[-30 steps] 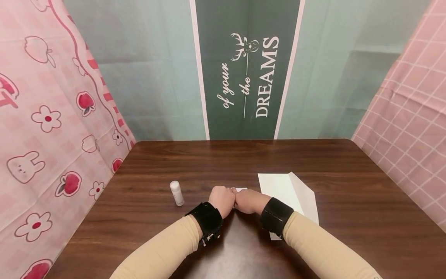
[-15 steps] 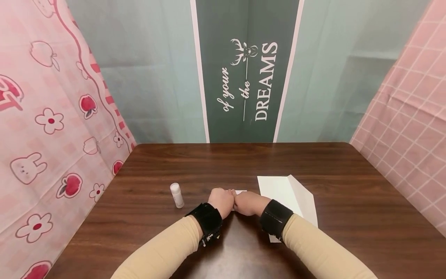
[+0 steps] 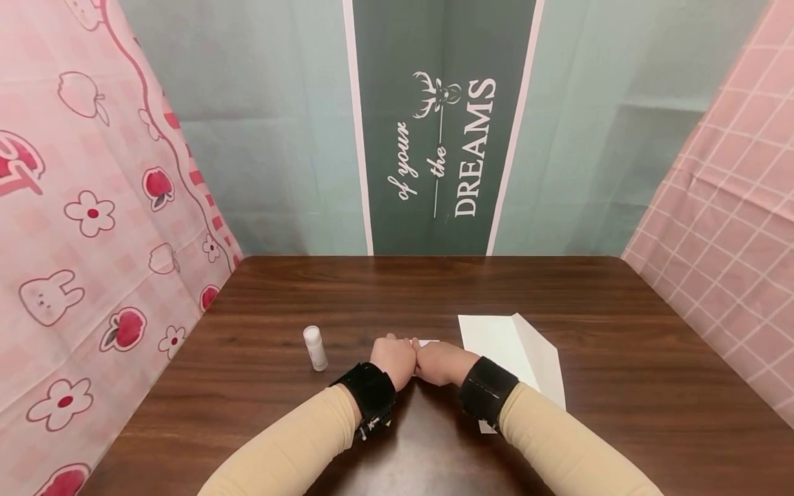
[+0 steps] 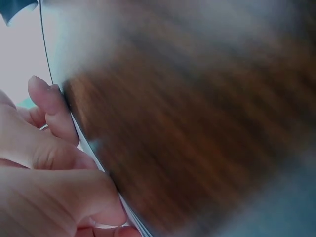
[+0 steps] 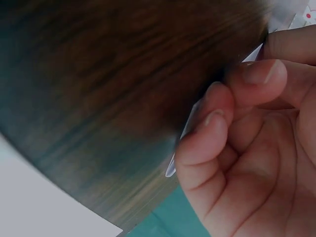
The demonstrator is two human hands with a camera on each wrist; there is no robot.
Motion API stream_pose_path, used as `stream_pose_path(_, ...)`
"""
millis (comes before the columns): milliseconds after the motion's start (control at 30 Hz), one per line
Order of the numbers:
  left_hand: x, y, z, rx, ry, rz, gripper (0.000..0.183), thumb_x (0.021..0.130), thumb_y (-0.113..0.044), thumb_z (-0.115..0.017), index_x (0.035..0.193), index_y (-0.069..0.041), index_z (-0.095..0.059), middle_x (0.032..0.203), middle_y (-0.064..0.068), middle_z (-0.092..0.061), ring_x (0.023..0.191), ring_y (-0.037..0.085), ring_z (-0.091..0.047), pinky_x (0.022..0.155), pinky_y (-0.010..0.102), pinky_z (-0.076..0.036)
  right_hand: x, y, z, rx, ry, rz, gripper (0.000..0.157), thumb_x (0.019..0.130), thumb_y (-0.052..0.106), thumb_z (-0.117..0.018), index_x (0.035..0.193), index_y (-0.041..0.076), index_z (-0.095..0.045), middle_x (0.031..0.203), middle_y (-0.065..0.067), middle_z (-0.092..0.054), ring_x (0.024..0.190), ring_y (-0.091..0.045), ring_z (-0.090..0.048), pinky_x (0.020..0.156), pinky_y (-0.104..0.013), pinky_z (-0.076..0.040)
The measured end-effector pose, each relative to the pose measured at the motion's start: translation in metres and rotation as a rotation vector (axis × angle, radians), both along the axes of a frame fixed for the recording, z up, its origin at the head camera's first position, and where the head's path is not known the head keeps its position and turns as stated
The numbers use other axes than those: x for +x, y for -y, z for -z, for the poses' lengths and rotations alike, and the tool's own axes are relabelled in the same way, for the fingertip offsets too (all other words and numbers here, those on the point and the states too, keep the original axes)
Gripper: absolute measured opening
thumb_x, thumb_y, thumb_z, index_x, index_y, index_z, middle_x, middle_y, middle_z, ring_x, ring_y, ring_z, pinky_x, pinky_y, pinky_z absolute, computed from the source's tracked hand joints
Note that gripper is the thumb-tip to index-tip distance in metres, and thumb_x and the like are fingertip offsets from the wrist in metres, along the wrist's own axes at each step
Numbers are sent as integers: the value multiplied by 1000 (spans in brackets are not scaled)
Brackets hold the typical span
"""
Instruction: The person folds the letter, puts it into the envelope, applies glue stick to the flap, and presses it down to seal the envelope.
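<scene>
In the head view, my left hand point(image 3: 394, 359) and right hand point(image 3: 439, 363) meet over the table's middle, knuckles together. Between and behind them shows a sliver of a small folded white paper point(image 3: 428, 342); the hands hide most of it. In the left wrist view, the left fingers and thumb pinch along the edge of this folded paper point(image 4: 91, 152), whose stacked layers show low in the picture. The right fingers curl at the other part of the paper point(image 5: 171, 167), the thumb close beside the fingertips in the right wrist view.
A larger white sheet point(image 3: 496, 337) with a crease lies right of the hands, partly under the right forearm. A white tube like a glue stick point(image 3: 315, 348) is on the left. The dark wooden table point(image 3: 347, 289) meets hanging cloths at its back and sides.
The head view has shifted slightly, so the table sits a little lower in it. Both hands stay together on the folded paper, moving only slightly; a left knuckle rises a bit.
</scene>
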State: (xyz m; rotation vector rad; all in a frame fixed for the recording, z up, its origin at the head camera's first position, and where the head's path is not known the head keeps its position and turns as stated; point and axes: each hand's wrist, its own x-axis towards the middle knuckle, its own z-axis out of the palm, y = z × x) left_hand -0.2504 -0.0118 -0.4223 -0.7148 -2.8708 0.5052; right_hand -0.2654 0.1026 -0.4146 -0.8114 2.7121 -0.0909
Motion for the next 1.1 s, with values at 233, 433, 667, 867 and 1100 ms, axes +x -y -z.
stream_pose_path(233,0,-1,3,6,2,-12,25,91,-22,-54,108,-12,-70,94,1,-70,71,15,-54,54,29,-46,2,0,-2,-17,6,3,53,96,24,-49,134,-10,-40,119,-20,-59,107,-27,-59,91,-39,-44)
stream_pose_path(433,0,-1,2,7,-1,-13,24,91,-23,-55,105,-13,-71,93,0,-70,70,15,-53,54,28,-46,4,-1,-2,-18,-12,-1,53,95,24,-49,134,-10,-41,123,-20,-57,108,-27,-58,91,-39,-44)
stream_pose_path(667,1,1,1,29,-17,-4,17,87,-24,-59,83,-20,-75,82,-1,-68,67,14,-52,53,29,-46,2,0,0,-3,-11,9,54,95,27,-50,133,-10,-42,118,-20,-60,105,-27,-59,89,-38,-45)
stream_pose_path(867,2,1,-1,38,-32,-1,16,86,-22,-60,82,-17,-74,80,0,-67,67,15,-53,54,29,-47,2,0,0,-14,-18,17,54,95,27,-50,133,-11,-42,120,-20,-59,107,-28,-59,91,-39,-44)
stream_pose_path(1100,5,0,-3,21,-24,-9,17,87,-22,-58,84,-15,-74,80,2,-66,68,15,-54,55,29,-47,3,-2,0,-25,-15,25,55,94,26,-51,133,-11,-41,120,-20,-59,108,-28,-58,93,-39,-43)
